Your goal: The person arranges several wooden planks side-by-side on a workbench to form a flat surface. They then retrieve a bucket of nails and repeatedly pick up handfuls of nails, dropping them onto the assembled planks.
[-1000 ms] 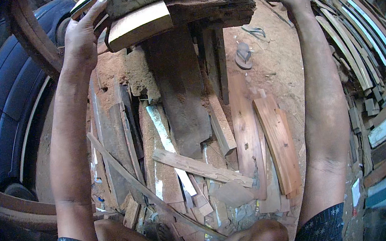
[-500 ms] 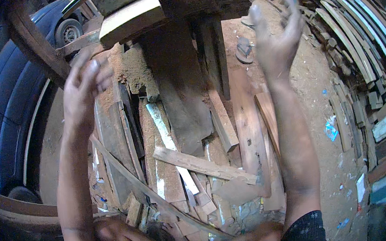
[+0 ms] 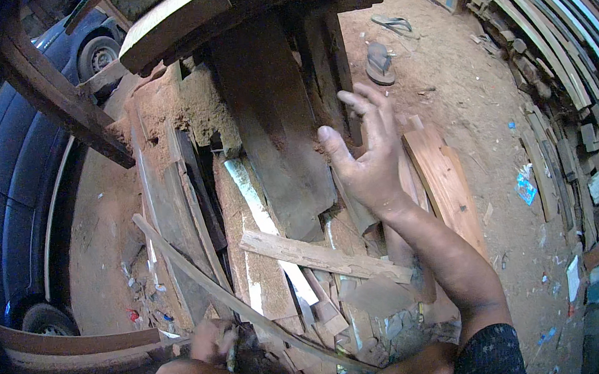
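My right hand (image 3: 372, 151) is raised over the wood pieces, its fingers spread and nothing in them. Beneath it lie a dark wide board (image 3: 275, 131) and a reddish plank (image 3: 445, 179). Low down beside my knee, my left hand (image 3: 212, 338) is curled among the scraps at the lower left. A thin pale piece (image 3: 231, 353) shows at its fingers; blur and the knee hide most of it, so I cannot make out its kind. A long curved strip (image 3: 215, 287) runs close by, and a rough wooden slat (image 3: 321, 256) lies across the pile.
A heavy timber bench (image 3: 280, 3) bears a pale wood block (image 3: 172, 21) at the far edge. The dark blue car (image 3: 20, 165) stands at left behind a slanted post (image 3: 57, 99). Sandals (image 3: 378, 62) lie on the dirt floor. Stacked planks (image 3: 547, 44) line the right.
Both hands were raised and apart. My left hand has dropped to the scraps near my knee; my right hand has come down and leftward. The reddish plank's position has shifted rightward in view.
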Demonstrator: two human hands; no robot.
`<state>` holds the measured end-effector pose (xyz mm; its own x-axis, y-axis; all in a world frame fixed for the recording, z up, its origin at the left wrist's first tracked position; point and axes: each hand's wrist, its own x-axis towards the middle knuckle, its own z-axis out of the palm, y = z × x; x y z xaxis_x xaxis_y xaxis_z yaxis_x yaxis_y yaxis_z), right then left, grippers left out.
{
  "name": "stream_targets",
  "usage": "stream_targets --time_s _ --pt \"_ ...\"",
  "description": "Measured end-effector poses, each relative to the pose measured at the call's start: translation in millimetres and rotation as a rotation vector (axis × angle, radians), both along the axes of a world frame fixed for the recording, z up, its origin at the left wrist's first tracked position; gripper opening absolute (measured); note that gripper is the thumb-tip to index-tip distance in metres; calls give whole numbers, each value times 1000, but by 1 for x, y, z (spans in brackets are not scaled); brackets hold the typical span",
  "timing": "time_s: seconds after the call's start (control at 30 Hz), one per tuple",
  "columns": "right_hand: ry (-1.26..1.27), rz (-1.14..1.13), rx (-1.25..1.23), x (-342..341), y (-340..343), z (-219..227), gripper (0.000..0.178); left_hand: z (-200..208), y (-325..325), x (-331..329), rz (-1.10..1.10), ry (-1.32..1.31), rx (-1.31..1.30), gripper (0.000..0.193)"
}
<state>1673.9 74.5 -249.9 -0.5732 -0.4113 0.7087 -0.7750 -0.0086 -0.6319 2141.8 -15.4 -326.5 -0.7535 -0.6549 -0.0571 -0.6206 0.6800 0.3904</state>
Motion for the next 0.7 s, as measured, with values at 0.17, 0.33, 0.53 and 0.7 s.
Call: stream_targets --time_s 0.17,0.33,0.53,0.7 --pt "-4 102 -33 11 -16 -4 51 18 70 37 103 -29 69 26" --pt "-87 226 13 25 -20 -1 51 13 81 31 114 -39 90 30" --pt "-68 187 -7 23 -7 -9 50 18 80 19 68 -55 95 35" --pt "-89 161 24 23 4 -4 50 25 79 10 33 -80 110 40"
